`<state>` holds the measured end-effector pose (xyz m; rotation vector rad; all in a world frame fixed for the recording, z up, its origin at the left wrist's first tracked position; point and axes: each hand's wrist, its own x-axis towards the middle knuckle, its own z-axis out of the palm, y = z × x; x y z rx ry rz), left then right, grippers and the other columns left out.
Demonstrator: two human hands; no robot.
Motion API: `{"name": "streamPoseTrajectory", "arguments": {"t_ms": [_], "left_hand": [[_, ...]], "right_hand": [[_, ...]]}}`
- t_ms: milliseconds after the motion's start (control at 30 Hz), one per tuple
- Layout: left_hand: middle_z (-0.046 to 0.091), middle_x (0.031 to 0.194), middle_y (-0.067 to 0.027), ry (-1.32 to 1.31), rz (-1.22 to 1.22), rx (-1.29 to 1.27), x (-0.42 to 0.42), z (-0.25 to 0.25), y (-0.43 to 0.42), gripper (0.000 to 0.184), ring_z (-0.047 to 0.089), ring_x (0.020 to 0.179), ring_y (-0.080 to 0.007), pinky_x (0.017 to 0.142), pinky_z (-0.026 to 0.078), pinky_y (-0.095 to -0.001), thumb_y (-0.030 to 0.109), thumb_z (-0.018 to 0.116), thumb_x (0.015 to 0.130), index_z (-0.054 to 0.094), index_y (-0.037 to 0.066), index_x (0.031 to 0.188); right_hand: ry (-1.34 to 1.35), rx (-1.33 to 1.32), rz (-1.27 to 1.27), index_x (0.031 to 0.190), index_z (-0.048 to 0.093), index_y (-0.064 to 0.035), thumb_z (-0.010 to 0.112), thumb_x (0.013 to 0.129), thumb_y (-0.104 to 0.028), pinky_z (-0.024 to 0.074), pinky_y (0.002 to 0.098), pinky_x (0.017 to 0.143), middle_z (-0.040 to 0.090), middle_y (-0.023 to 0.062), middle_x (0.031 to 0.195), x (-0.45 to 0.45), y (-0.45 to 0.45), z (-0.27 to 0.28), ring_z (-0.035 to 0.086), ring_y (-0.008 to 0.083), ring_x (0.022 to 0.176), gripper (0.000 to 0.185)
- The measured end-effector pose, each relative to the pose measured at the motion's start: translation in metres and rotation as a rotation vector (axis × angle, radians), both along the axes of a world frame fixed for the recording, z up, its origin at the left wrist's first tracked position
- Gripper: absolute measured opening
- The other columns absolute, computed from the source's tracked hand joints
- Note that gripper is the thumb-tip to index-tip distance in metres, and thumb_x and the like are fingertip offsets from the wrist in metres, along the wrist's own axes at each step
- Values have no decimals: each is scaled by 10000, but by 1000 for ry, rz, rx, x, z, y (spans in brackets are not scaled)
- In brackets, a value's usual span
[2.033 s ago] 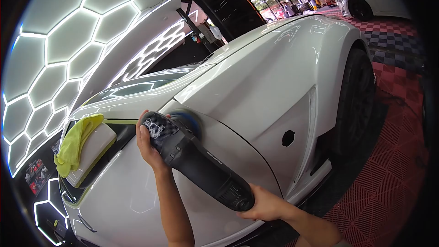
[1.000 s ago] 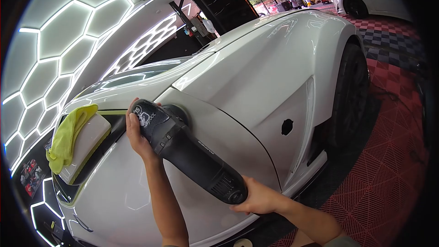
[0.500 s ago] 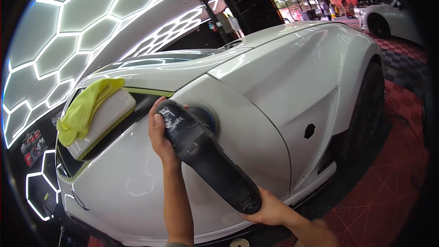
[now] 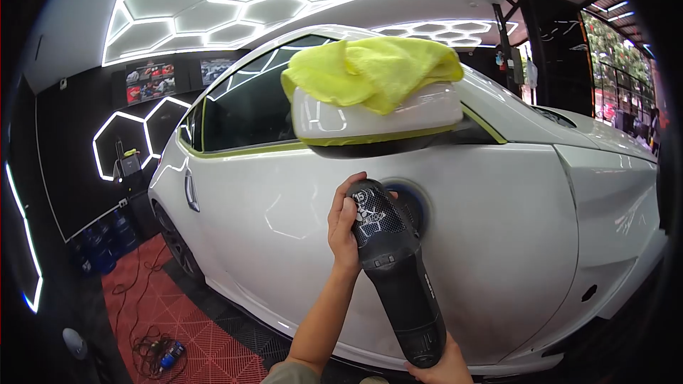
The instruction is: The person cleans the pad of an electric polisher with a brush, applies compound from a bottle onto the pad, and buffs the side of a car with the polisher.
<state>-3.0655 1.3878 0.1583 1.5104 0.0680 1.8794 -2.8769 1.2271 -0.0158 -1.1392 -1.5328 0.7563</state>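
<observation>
A black car polisher [image 4: 398, 277] with a carbon-pattern head slants across the view in both my hands. My left hand [image 4: 344, 231] is wrapped round its head, fingers over the top. Low in the view, my right hand [image 4: 447, 365] grips the rear end of its body; part of that hand is cut off by the frame edge. The polisher's round pad [image 4: 422, 212] rests against the white car door [image 4: 491, 256], just below the side mirror [image 4: 384, 119], and is partly hidden behind the head. A crumpled yellow-green cloth [image 4: 377, 71] lies over the mirror.
Yellow-green masking tape [image 4: 249, 151] edges the side window. A coiled cord [image 4: 146, 352] with a blue connector lies on the red floor tiles [image 4: 206, 338] at lower left. Blue bottles [image 4: 103, 242] stand by the dark wall. The front fender [image 4: 615, 220] bulges at right.
My view has swung left and levelled, showing more of the car's rear and the floor there. Both hands keep their hold on the polisher, its pad still at the door.
</observation>
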Motion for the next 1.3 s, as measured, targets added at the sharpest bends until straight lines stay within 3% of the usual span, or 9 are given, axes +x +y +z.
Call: {"name": "streamPoseTrajectory", "arguments": {"t_ms": [300, 367, 500, 567, 600, 800, 967, 1167, 1300], "left_hand": [[675, 1045, -283, -17, 5, 34, -120, 24, 37, 565, 719, 935, -302, 819, 616, -374, 393, 418, 1036, 401, -29, 1412], [676, 1045, -279, -14, -23, 39, -140, 36, 49, 567, 720, 935, -299, 822, 616, -370, 393, 420, 1037, 401, -31, 1413], [683, 1046, -257, 19, -85, 94, -178, 58, 74, 554, 722, 935, -283, 816, 617, -360, 385, 426, 1046, 414, -34, 1409], [685, 1045, -251, 35, -108, 126, -196, 65, 84, 551, 722, 935, -279, 813, 618, -357, 383, 426, 1049, 418, -34, 1408], [686, 1046, -252, 31, -101, 137, -208, 67, 88, 552, 722, 934, -277, 809, 618, -357, 387, 427, 1050, 419, -31, 1410], [677, 1083, -258, -20, -156, 133, -275, 64, 107, 541, 716, 907, -261, 801, 614, -365, 384, 402, 1062, 425, -13, 1428], [677, 1090, -260, -177, -23, 121, -341, 29, 115, 551, 698, 929, -277, 800, 602, -379, 380, 390, 1068, 383, 8, 1475], [606, 1171, -253, -132, -46, 169, -343, -17, 98, 565, 620, 1075, -301, 915, 551, -396, 379, 371, 1083, 298, 45, 1533], [567, 1228, -247, -48, 7, 134, -320, -31, 95, 557, 593, 1114, -300, 934, 547, -377, 367, 370, 1091, 280, 63, 1549]], "right_hand": [[-114, -78, 103, 1365, 473, 68, 800, 717, -212, 461, 384, 1013, 664, 244, 1209, -109, 48, 27, 637, 327, 1155, 778], [-68, -132, 88, 1255, 522, 62, 857, 687, -131, 539, 356, 877, 701, 164, 1039, -134, 55, 56, 698, 245, 955, 688], [2, -235, 110, 1236, 522, 67, 858, 686, -137, 543, 360, 870, 701, 170, 1026, -177, 81, 63, 705, 257, 941, 676], [6, -91, 131, 1109, 497, 22, 818, 744, -15, 533, 299, 541, 648, 77, 798, -198, 92, 66, 663, 142, 598, 487], [6, -93, 113, 1109, 497, 22, 818, 744, -15, 533, 299, 541, 648, 77, 798, -210, 98, 68, 663, 142, 598, 487], [-76, 30, 44, 1212, 496, 52, 869, 707, -156, 577, 397, 806, 682, 152, 914, -267, 117, 78, 712, 268, 845, 662], [-228, -233, 272, 1392, 380, 94, 843, 723, -308, 515, 442, 954, 679, 314, 1085, -296, 134, 77, 662, 448, 1072, 908], [-156, 5, 168, 1457, 351, 32, 821, 720, -240, 455, 412, 1031, 626, 262, 1262, -284, 101, 51, 614, 365, 1202, 915], [-31, -300, 259, 1526, 243, -44, 838, 732, -255, 441, 440, 1052, 560, 273, 1353, -246, 78, 72, 562, 400, 1267, 1015]]}}
